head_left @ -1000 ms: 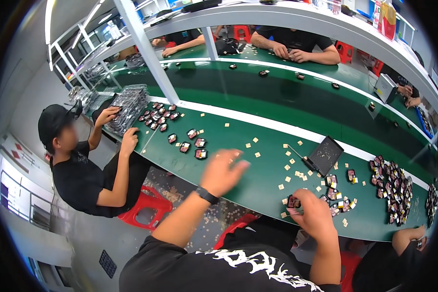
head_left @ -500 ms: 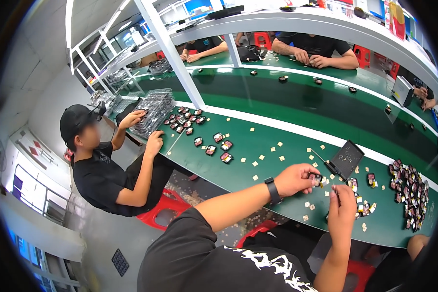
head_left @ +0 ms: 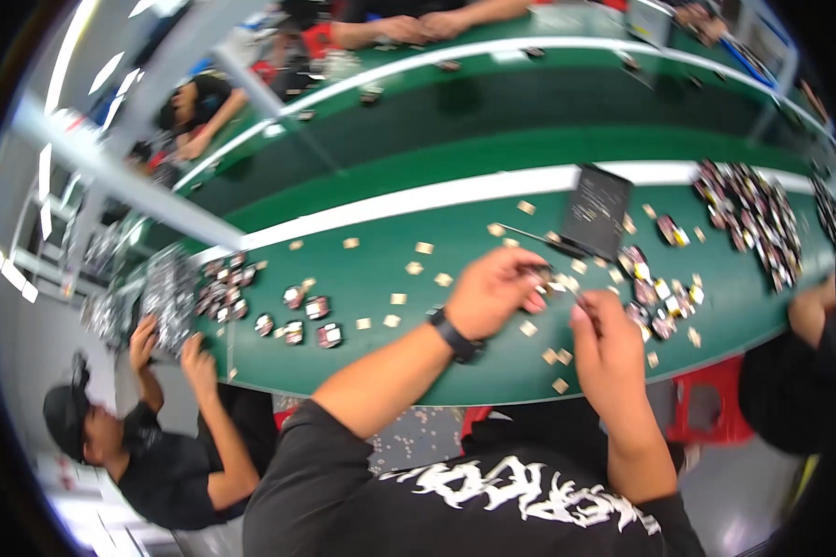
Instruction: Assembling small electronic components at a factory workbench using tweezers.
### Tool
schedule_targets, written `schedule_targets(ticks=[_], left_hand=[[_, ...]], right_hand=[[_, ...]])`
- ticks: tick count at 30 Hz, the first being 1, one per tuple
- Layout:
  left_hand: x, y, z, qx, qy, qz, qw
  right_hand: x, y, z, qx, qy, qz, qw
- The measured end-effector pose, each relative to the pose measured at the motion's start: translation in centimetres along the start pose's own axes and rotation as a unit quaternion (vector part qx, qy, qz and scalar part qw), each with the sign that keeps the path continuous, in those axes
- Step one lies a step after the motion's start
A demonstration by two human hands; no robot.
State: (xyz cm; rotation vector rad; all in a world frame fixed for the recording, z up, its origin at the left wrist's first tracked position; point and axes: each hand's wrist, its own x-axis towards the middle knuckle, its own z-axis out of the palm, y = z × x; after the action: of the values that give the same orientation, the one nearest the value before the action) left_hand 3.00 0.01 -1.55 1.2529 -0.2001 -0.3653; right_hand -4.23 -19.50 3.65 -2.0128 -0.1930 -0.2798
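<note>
My left hand (head_left: 494, 295), with a dark watch on its wrist, is closed on a small black part (head_left: 540, 273) above the green table (head_left: 474, 357). Just to its right, my right hand (head_left: 611, 345) pinches something thin, too blurred to name, with its tip close to that part. Small black parts with pink, white and yellow faces (head_left: 662, 323) lie loosely beyond and right of my right hand. Pale square pieces (head_left: 528, 329) are scattered below and around both hands. Beyond them rests a shallow black tray (head_left: 596, 209), a thin rod (head_left: 527, 232) beside it.
A large pile of similar black parts (head_left: 752, 223) spreads at the right. More parts (head_left: 318, 307) lie to the left, near stacked clear plastic trays (head_left: 167, 292) where a co-worker's hands (head_left: 198, 367) work. A white rail (head_left: 418, 201) edges the table; people sit opposite.
The view has swung down and right, so the scene appears shifted and tilted. My hands stay close together, the left still holding the black part. The left co-worker's hands are now at the plastic trays.
</note>
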Motion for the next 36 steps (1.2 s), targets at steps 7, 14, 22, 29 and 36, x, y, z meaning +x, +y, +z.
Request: schedule_targets(ticks=[7,14,22,29,36], left_hand=[[0.6,0.1,-0.1,-0.02,-0.001,-0.016,1.0],[-0.3,1.0,0.4,0.108,0.002,0.006,0.994],[-0.5,0.8,0.4,0.162,0.007,0.025,0.987],[-0.5,1.1,0.3,0.031,0.015,-0.048,0.998],[-0.7,1.3,0.5,0.071,-0.001,-0.039,0.997]], right_hand=[[1.2,-0.8,0.4,-0.114,0.005,0.083,0.99],[1.8,-0.2,2.4,-0.161,-0.016,0.079,0.984],[1.4,0.4,3.0,-0.164,-0.044,0.098,0.981],[1.2,0.2,2.3,-0.107,-0.047,0.109,0.987],[1.2,-0.1,2.5,-0.132,-0.05,0.104,0.984]])
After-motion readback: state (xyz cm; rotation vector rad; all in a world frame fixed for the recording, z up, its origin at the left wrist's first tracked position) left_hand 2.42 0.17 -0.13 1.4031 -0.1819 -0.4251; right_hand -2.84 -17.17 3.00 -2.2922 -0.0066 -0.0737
